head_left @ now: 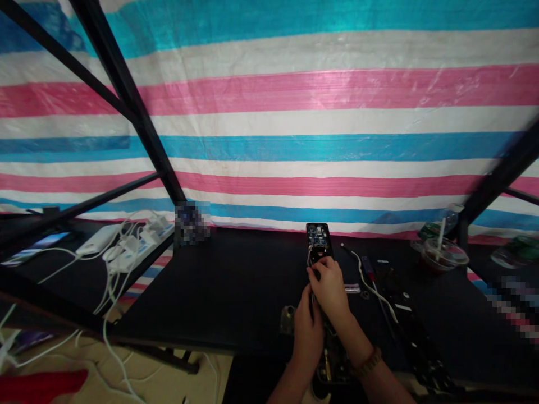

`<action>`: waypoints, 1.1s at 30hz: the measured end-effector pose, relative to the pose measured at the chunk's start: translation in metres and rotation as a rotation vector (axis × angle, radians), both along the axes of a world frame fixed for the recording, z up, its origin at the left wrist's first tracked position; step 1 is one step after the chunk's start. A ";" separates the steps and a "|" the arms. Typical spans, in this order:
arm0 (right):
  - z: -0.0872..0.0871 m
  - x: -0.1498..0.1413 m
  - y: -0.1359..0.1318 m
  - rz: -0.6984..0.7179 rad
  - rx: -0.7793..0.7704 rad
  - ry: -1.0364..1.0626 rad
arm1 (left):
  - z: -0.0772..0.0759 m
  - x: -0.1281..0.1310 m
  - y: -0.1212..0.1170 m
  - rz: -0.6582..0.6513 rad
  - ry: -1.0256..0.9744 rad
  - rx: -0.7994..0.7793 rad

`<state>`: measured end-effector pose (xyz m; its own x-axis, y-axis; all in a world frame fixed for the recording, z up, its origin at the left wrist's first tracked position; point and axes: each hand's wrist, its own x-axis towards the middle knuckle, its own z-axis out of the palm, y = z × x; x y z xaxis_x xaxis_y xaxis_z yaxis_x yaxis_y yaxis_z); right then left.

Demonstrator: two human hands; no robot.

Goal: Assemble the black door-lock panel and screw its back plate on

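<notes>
Fingers nearly closed, my right hand (330, 286) meets a white wire (309, 256), nearest the exposed circuit board (318, 235) just beyond; my left hand (307, 331) curls lower, both holds hidden, the black housing (325, 253) lying lengthwise away from me.

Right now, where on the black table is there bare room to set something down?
The widest bare patch of table lies between the frame post and the left hand. Right of the right hand is crowded: white cable, dark parts, cup.
</notes>
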<state>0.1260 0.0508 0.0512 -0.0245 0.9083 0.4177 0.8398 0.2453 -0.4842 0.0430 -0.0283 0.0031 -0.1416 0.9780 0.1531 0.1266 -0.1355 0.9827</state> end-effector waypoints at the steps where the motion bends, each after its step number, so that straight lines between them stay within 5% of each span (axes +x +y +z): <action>1: 0.000 0.001 0.001 0.016 -0.020 0.003 | 0.001 0.000 0.000 0.006 0.003 0.002; 14: 0.012 -0.008 0.011 -0.012 -0.226 -0.005 | 0.001 0.000 -0.003 -0.011 -0.013 -0.003; 24: 0.015 0.015 0.030 0.049 -0.036 0.413 | -0.001 -0.003 -0.002 -0.016 0.039 -0.006; 28: 0.018 0.037 0.034 0.103 -0.224 0.593 | -0.001 -0.002 0.000 -0.005 0.096 -0.023; 33: 0.021 0.050 0.035 0.170 -0.388 0.546 | 0.006 0.001 0.002 -0.023 0.166 -0.040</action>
